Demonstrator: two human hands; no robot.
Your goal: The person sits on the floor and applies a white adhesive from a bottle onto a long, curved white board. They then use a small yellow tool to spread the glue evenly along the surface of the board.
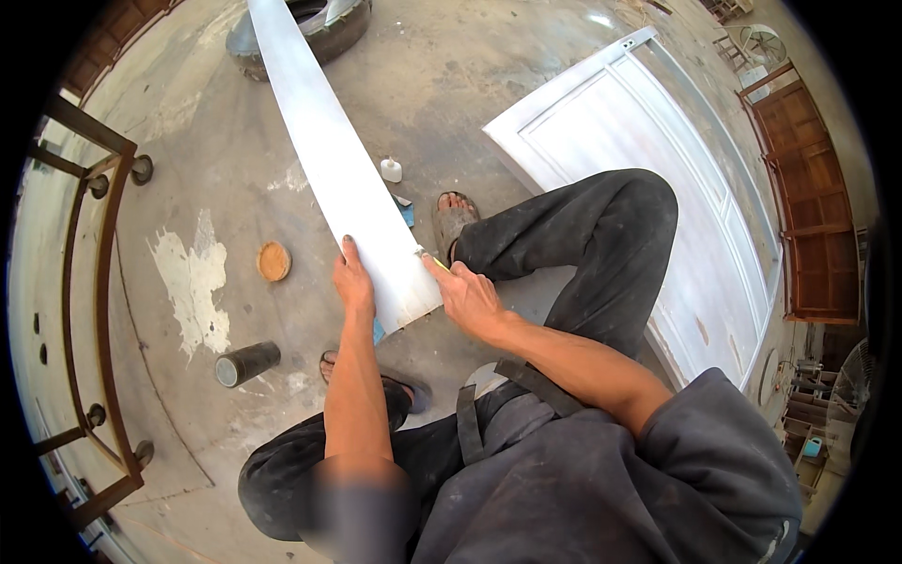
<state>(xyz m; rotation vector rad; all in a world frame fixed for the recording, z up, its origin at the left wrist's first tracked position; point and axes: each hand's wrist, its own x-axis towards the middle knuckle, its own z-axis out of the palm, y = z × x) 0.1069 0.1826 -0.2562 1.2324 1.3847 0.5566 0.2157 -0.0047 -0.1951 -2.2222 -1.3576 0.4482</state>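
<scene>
A long white board (343, 155) slants from the far left toward my knees. Its near end lies between my two hands. My left hand (353, 279) grips the board's left edge, with the thumb up along the side and the other fingers hidden. At the right edge, close to the near end, my right hand (470, 299) is closed around a slim yellow tool (438, 263). The forefinger reaches along it, and its pale tip meets the board's edge. What kind of tool it is, I cannot make out.
A tyre (343, 33) lies under the board's far end. Right of my leg lies a white panelled door (601, 122). A small white bottle (391, 169), a round tub of orange-brown material (273, 261) and a dark cylinder (248, 364) are on the floor. A wheeled frame (111, 254) stands left.
</scene>
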